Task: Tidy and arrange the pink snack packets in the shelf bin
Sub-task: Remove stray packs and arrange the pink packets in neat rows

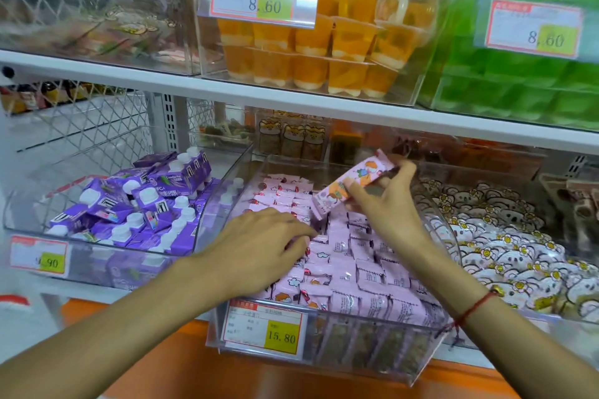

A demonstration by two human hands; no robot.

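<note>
Pinching one pink packet (351, 186) above the bin (324, 353), right hand (385, 204).

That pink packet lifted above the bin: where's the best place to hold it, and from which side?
Probably as the right hand holds it now: the pink packet is long, flat and tilted, upper end toward the back. Pinch its flat faces mid-length, coming from the right, which leaves both crimped ends free to slot into the clear bin.

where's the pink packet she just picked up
In the head view, right of centre: the right hand pinches the pink packet above the clear bin of pink packets.
</note>
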